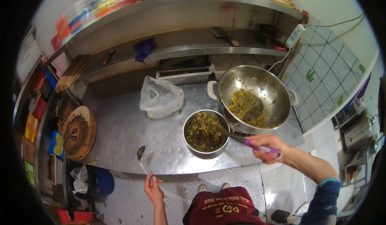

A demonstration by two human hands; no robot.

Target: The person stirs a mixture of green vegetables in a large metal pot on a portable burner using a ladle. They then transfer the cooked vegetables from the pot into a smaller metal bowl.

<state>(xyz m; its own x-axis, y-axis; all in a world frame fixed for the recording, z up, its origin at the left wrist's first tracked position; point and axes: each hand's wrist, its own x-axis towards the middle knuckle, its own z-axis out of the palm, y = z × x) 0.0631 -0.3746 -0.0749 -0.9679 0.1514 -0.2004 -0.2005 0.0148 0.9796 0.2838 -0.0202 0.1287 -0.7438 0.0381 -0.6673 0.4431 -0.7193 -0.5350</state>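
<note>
My right hand (270, 148) grips the purple-and-grey handle of a ladle (236, 137). Its head lies in chopped, dark yellow-green cooked greens (203, 137) that nearly fill a small steel pot (184, 134). Right behind it stands a large two-handled steel pot (274, 87), tilted towards me, with more of the greens (245, 104) at the bottom and scraps on its wall. My left hand (155, 191) holds a metal spoon (140, 153) by its thin handle at the table's front edge, the bowl of the spoon over the tabletop.
A translucent plastic bag (161, 99) sits on the steel table (120, 134). At left is a round wooden chopping block (80, 134) with scissors. The shelf (181, 42) behind holds a cleaver (224, 36), a purple cloth (144, 48) and skewers (74, 71). A power strip (295, 35) hangs right.
</note>
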